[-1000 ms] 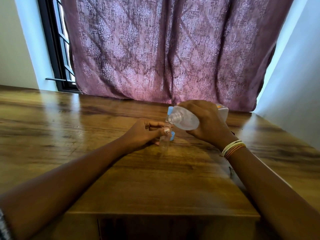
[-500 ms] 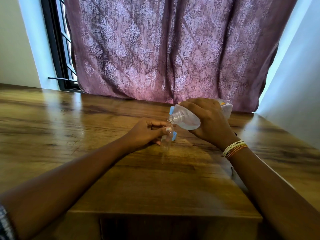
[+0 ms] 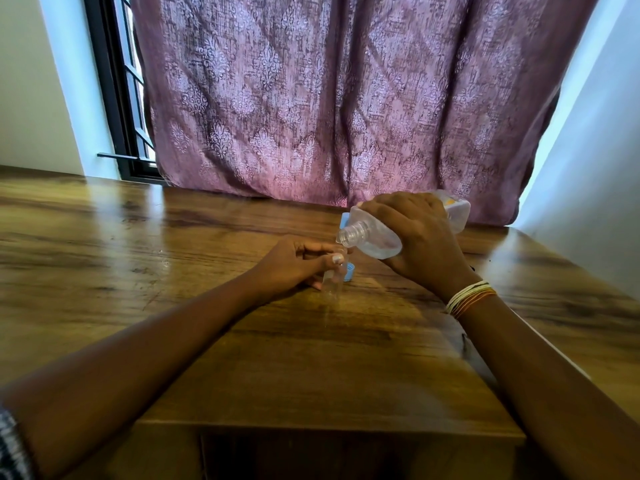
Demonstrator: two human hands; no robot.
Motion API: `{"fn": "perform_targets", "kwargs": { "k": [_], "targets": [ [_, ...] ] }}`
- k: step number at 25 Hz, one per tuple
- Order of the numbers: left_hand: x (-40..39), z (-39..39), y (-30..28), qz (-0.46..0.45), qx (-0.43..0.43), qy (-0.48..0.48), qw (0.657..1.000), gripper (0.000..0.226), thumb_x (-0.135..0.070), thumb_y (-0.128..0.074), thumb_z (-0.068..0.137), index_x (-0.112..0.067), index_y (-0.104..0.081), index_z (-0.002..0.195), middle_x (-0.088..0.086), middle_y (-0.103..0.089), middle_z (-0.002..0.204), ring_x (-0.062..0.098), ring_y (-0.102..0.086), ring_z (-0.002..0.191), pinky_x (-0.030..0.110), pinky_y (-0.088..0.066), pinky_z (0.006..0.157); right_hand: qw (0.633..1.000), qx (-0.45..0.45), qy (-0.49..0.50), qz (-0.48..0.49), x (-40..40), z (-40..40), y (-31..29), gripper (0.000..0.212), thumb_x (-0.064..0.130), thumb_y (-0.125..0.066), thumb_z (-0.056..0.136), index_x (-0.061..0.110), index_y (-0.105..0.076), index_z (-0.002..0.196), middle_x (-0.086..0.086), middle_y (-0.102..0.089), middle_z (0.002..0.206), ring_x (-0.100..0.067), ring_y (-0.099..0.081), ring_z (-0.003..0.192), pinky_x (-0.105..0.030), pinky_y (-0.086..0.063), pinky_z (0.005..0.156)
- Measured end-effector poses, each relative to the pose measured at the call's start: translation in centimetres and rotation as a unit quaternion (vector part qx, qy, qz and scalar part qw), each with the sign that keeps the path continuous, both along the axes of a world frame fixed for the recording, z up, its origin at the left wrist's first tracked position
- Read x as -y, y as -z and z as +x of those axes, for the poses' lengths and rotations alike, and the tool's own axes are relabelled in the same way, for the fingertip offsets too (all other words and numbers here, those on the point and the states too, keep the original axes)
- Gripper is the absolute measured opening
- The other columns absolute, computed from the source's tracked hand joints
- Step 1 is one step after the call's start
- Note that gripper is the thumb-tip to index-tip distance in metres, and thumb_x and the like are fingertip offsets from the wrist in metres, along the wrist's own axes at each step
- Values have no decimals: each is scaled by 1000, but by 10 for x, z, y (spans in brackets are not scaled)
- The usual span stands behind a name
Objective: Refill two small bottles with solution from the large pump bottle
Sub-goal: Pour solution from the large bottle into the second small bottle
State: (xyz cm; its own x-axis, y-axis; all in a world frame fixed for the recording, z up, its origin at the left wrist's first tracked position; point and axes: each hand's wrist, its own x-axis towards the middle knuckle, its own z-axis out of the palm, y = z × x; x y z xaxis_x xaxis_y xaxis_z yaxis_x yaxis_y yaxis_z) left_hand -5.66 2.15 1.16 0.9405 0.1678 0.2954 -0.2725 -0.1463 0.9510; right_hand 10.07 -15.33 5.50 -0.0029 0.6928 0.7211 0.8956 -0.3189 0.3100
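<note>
My right hand (image 3: 417, 242) grips the large clear bottle (image 3: 375, 237), which has no pump on it and is tipped with its threaded neck pointing down and left. The neck hangs right over the mouth of a small clear bottle (image 3: 331, 282) that stands upright on the wooden table (image 3: 173, 258). My left hand (image 3: 298, 263) holds this small bottle near its top with thumb and fingers. A small blue cap (image 3: 349, 273) lies on the table just behind the small bottle. Another blue piece (image 3: 344, 220) shows behind the large bottle's neck.
A purple patterned curtain (image 3: 329, 98) hangs along the table's far edge, with a dark window frame (image 3: 114, 98) to its left. A white wall (image 3: 595, 168) runs close to the table's right side. The table's front edge (image 3: 329, 431) lies near me.
The large bottle has tilted slightly steeper over the small bottle. Both hands stay in nearly the same place.
</note>
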Motion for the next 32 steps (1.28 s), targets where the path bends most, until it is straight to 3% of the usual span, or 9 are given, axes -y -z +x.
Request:
{"fn": "perform_targets", "kwargs": {
  "k": [8, 15, 20, 27, 32],
  "targets": [
    [3, -4, -3, -2, -1, 4, 1000, 19, -9, -59, 89, -9, -68, 105, 2, -75, 90, 9, -72, 76, 18, -55, 59, 1000, 5, 4, 2, 1, -3, -1, 47, 47, -63, 86, 29, -58, 129, 7, -62, 126, -20, -57, 118, -49, -39, 96],
    [1, -1, -1, -5, 4, 3, 1000, 19, -11, -61, 87, -8, -69, 105, 5, -75, 92, 12, -72, 78, 19, -54, 59, 1000, 6, 0, 4, 1, -4, -2, 47, 45, -66, 85, 28, -58, 128, 6, -62, 126, -21, -58, 117, -49, -39, 96],
    [-1, 0, 1, 2, 7, 3, 1000, 33, -23, -65, 80, -6, -68, 108, 9, -75, 97, 15, -72, 81, 23, -56, 63, 1000, 5, 0, 5, 2, -4, -2, 46, 49, -61, 88, 28, -59, 128, 6, -62, 126, -20, -58, 117, -51, -40, 95],
    [0, -1, 1, -8, 9, 4, 1000, 18, -15, -63, 85, -16, -71, 101, 2, -77, 90, 12, -72, 78, 21, -57, 61, 1000, 4, 2, 6, 2, -3, -3, 47, 47, -62, 87, 28, -58, 129, 6, -62, 126, -21, -57, 117, -52, -40, 94],
    [-1, 0, 1, -21, 7, 11, 1000, 29, -24, -67, 77, -15, -71, 104, 8, -76, 98, 23, -71, 89, 26, -59, 66, 1000, 4, 0, 7, 1, -3, -3, 47, 46, -64, 86, 29, -58, 129, 7, -62, 125, -21, -57, 117, -53, -40, 95]
  ]
}}
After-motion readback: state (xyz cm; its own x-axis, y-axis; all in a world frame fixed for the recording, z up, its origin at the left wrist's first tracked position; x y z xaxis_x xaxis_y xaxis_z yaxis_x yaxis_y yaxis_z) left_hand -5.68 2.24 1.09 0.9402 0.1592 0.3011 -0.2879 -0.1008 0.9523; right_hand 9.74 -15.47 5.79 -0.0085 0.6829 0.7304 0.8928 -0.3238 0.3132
